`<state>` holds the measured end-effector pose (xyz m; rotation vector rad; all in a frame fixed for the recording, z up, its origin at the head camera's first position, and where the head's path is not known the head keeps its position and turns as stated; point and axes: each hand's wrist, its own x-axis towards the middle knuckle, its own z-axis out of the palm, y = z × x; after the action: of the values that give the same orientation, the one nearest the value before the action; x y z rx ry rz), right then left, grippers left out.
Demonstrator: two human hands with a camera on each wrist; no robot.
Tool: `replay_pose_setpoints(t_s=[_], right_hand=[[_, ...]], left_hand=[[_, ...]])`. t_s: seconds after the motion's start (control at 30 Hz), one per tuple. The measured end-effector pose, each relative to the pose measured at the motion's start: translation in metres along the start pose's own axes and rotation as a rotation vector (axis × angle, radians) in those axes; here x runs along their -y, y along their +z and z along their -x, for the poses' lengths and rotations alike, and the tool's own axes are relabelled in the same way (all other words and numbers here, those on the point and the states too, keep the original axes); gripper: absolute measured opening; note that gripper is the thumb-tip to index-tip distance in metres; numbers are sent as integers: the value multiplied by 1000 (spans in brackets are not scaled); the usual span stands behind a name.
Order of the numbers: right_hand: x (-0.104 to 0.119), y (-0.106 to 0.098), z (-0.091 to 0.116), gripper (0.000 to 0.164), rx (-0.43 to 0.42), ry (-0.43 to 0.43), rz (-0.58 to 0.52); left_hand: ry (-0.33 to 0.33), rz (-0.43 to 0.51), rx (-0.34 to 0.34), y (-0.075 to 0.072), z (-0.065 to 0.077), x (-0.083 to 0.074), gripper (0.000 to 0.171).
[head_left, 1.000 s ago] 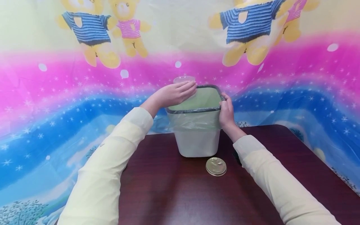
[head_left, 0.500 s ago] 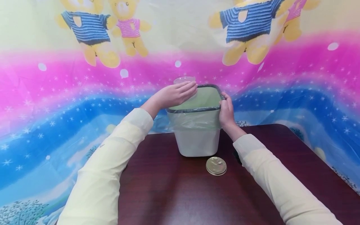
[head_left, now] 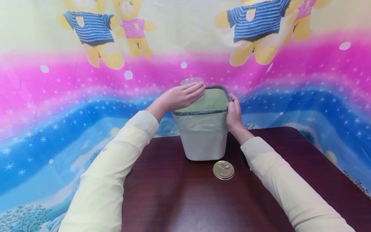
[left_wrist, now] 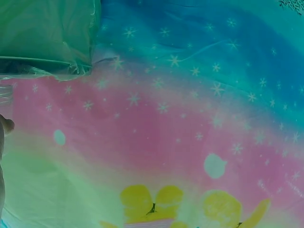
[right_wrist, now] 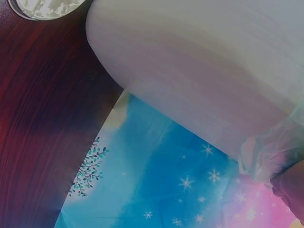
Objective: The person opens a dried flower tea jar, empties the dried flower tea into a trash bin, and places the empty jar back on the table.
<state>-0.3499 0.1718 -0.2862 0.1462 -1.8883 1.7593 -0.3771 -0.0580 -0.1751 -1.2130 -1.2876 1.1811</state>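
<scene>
A white trash bin [head_left: 203, 146] stands upright on the table, with a thin clear liner bag [head_left: 200, 124] folded over its grey rim. My right hand [head_left: 234, 114] grips the rim on the bin's right side. At the left of the mouth, my left hand [head_left: 182, 96] holds a clear plastic cup [head_left: 191, 79]; its round end shows behind the fingers, and the rest is hidden. In the left wrist view only a fingertip [left_wrist: 7, 124] and a strip of clear plastic appear at the left edge. The right wrist view has my right hand [right_wrist: 292, 190] against the liner.
A round gold-coloured disc with a foil-like top [head_left: 223, 169] lies on the dark wooden table [head_left: 179, 199], in front of the bin. Something small and dark [head_left: 244, 160] is partly hidden by the right sleeve. Behind hangs a printed bear curtain [head_left: 174, 38].
The left hand and the cup have shifted very slightly to the right. The right hand keeps its place on the rim, and the bin stands where it was.
</scene>
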Motion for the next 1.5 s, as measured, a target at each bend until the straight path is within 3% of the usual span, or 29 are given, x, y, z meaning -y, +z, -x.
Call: replay_pose_setpoints(t_s=[0.6, 1.03, 1.33, 1.5], right_hand=[[0, -1, -1, 53, -4, 12, 11], [1, -1, -1, 52, -4, 14, 17], [1, -1, -1, 52, -18, 6, 17], [0, -1, -2, 52, -10, 13, 21]], left_hand=[[-47, 25, -10, -7, -3, 0, 44], [-201, 133, -3, -13, 3, -5, 45], [-234, 149, 18, -14, 4, -5, 47], [-297, 175, 21, -16, 10, -5, 48]])
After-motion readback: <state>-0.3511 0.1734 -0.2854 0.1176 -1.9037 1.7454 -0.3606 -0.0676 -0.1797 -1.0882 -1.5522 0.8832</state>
